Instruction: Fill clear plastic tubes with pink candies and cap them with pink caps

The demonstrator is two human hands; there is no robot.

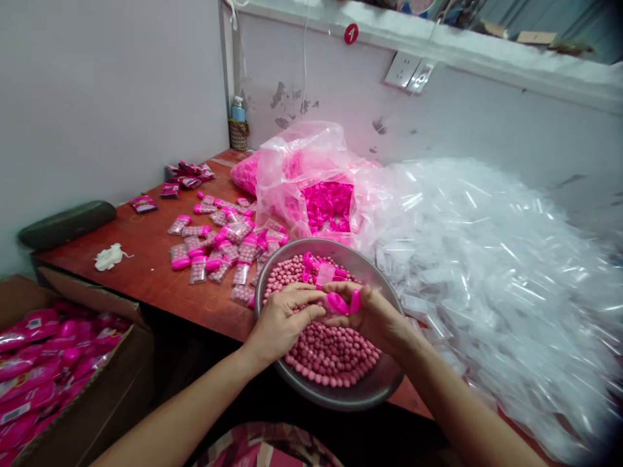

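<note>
Above a metal bowl [335, 401] of pink beads [328, 360], my two hands meet around a small clear container with a pink cap [337, 303]. My left hand [285, 321] pinches the container's left side between thumb and fingers. Curled round its right side is my right hand [382, 318], with the pink flip lid beside its thumb. My fingers partly hide the container, so I cannot tell how full it is. Behind my hands, more pink caps and a clear container [325, 275] rest on the beads.
Filled bead containers [233, 250] lie left of the bowl on the red table [146, 259]. A plastic bag [292, 155] of pink caps [328, 204] stands behind it. Clear empty containers [487, 259] heap up at right. A carton [111, 383] of pink packets sits lower left.
</note>
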